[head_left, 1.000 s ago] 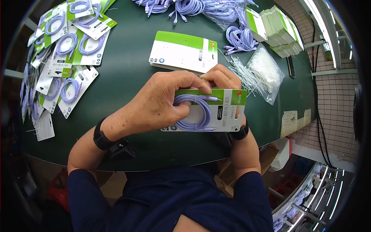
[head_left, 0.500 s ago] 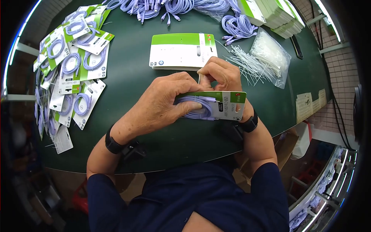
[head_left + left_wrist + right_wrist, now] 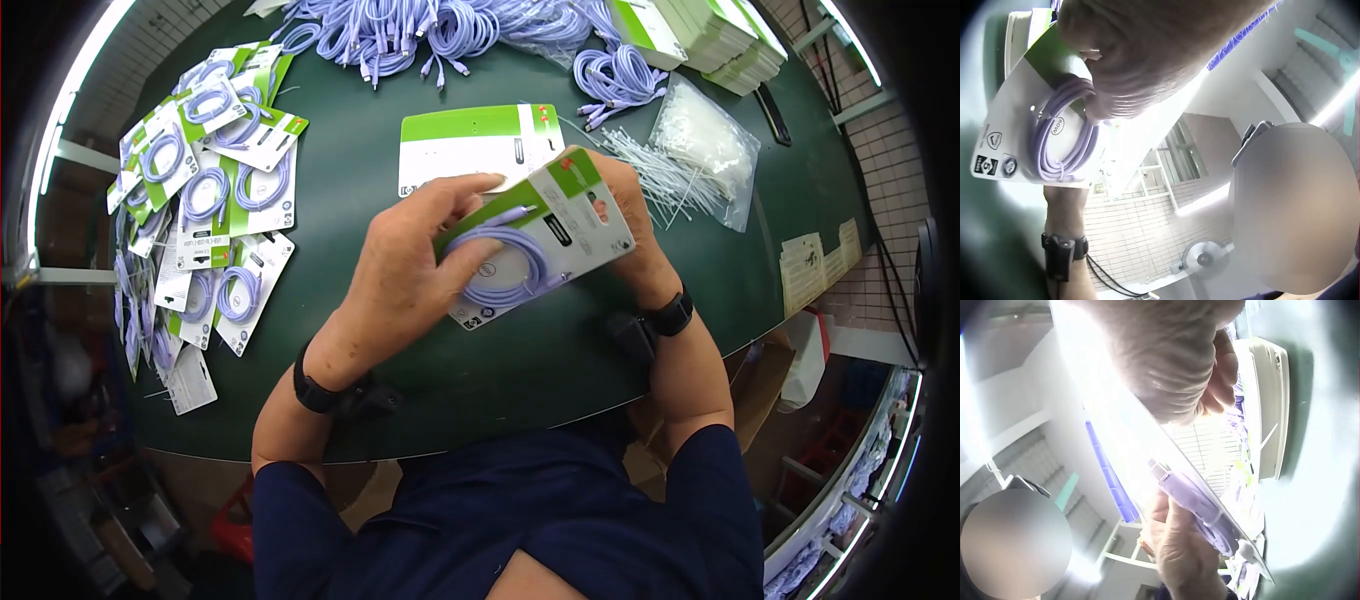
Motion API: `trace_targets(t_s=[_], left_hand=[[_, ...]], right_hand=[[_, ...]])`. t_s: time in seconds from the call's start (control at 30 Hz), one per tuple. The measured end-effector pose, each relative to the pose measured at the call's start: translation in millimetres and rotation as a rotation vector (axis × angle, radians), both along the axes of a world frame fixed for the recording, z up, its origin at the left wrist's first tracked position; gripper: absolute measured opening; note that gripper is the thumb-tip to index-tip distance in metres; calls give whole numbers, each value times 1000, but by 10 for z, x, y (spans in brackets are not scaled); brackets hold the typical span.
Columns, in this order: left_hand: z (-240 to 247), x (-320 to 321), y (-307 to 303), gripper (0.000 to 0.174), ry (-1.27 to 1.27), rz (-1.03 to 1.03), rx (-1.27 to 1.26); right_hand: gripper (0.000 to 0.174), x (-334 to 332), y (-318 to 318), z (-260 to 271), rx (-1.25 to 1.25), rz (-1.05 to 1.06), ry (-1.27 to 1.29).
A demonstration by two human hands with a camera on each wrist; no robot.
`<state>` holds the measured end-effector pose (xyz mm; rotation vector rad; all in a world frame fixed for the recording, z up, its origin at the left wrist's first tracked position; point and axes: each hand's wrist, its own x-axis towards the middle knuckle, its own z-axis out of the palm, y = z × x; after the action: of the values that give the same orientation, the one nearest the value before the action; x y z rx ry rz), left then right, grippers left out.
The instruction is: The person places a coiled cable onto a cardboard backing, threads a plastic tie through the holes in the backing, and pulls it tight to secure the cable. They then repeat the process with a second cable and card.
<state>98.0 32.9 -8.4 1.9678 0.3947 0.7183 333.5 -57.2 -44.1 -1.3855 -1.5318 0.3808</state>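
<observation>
My left hand [image 3: 400,255] is pinching this carded purple cable [image 3: 545,237] over the counter [image 3: 480,385]; right hand [image 3: 632,205] is behind the card's other end, can't tell if it's gripping tbh.

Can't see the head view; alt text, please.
A person's left hand holds a tilted green-and-white card with a coiled lilac cable above a dark green table; the right hand is partly hidden behind the card. Carded cables are piled at left, loose lilac cables along the top, white ties at right.
</observation>
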Motion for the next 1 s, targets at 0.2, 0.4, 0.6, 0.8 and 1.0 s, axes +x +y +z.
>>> trace_targets(t_s=[0.2,0.4,0.6,0.8,1.0], left_hand=[[45,-18,160,40,-333,211,-377],[-94,29,119,35,-408,195,-587],[-284,33,139,27,-431,134,-921],[-434,38,59,23,-457,162,-946],[-240,149,-40,38,-452,256,-619]], right_hand=[[25,-5,-93,97,-86,8,834],[40,-361,-130,111,-176,159,597],[43,-341,-157,116,-273,134,644],[39,-333,-174,154,-299,156,505],[37,-388,-146,117,-231,113,584]])
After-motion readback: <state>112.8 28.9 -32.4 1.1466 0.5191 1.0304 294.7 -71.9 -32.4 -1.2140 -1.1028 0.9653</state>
